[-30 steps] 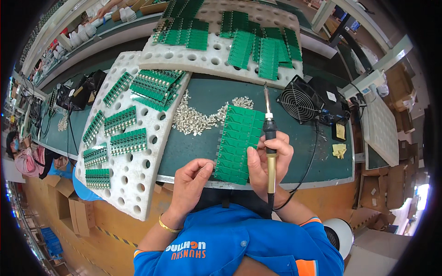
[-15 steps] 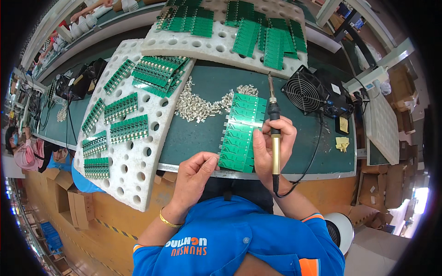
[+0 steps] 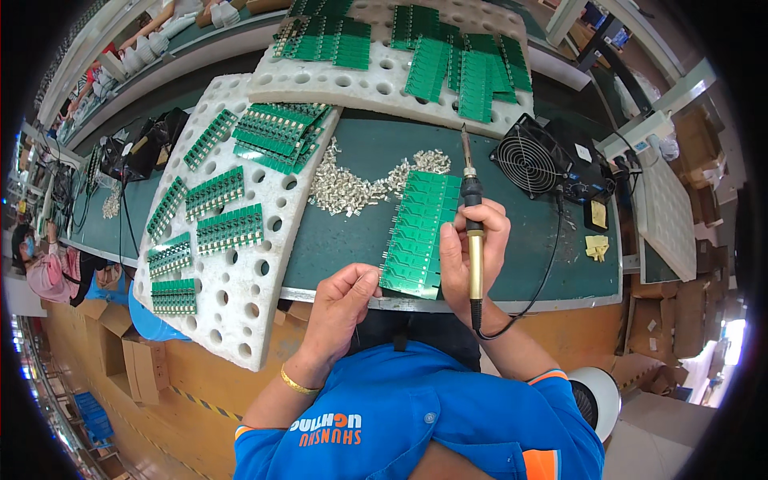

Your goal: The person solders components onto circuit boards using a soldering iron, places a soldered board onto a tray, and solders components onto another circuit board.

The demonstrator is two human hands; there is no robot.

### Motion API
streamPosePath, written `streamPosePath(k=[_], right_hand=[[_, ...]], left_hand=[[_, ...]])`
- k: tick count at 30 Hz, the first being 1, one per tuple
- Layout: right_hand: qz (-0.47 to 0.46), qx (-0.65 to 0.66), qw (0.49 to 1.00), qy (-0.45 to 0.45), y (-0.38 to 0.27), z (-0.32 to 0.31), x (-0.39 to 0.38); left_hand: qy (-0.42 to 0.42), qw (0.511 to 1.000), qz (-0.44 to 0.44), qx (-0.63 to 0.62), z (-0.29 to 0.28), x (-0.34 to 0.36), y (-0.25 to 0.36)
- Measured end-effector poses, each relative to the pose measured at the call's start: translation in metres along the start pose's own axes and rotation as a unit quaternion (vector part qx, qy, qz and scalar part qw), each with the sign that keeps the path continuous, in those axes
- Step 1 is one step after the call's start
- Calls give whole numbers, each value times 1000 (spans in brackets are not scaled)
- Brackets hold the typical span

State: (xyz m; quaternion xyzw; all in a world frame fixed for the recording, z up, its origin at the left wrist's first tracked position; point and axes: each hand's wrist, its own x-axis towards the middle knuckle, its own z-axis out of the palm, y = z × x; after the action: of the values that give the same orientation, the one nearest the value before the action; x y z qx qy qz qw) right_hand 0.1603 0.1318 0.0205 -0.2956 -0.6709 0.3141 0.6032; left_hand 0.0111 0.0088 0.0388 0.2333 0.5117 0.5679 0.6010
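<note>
A green circuit board panel (image 3: 418,232), with small metal pins sticking out along its left edge, is held up over the front of the bench. Closed thumb and finger of my left hand (image 3: 344,300) pinch at its lower left corner; whether a small part is between them too is hidden. My right hand (image 3: 480,248) grips a soldering iron (image 3: 476,264) with a golden handle, its tip pointing up and away from me. The right thumb also rests against the panel's right edge. Behind the panel lies a pile of small silvery connectors (image 3: 344,188).
White perforated foam slabs stand left (image 3: 232,280) and far (image 3: 320,88), bearing several green boards. A black fan unit (image 3: 530,156) sits at the right, near a sponge box (image 3: 595,214) and a yellow sponge (image 3: 596,247). The iron's cable (image 3: 548,276) loops across the green bench (image 3: 512,276).
The view has shifted slightly. Both hands keep their grips, and the panel tilts a little differently, its upper edge now slightly lower. The soldering iron stays upright beside it.
</note>
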Motion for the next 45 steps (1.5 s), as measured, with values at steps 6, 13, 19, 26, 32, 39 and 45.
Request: streamPosePath(k=[6, 13, 19, 26, 32, 39, 45], right_hand=[[-5, 2, 1000, 14, 8, -1, 2], [-33, -36, 998, 25, 8, -12, 2], [-74, -83, 993, 42, 10, -33, 6], [-73, -83, 991, 73, 24, -63, -4], [-104, -119, 986, 51, 35, -84, -6], [-112, -110, 988, 4, 42, -86, -21], [-109, -126, 986, 1, 54, -81, -33]], left_hand=[[4, 999, -27, -28, 4, 4, 3], [-21, 998, -56, -17, 14, 8, -4], [-31, 998, -51, -22, 25, 19, 1], [25, 1000, -9, 0, 29, 62, 46], [81, 992, 75, 63, 39, 146, 102], [108, 987, 99, 63, 32, 286, 172], [164, 985, 61, 2, 35, 356, 189]])
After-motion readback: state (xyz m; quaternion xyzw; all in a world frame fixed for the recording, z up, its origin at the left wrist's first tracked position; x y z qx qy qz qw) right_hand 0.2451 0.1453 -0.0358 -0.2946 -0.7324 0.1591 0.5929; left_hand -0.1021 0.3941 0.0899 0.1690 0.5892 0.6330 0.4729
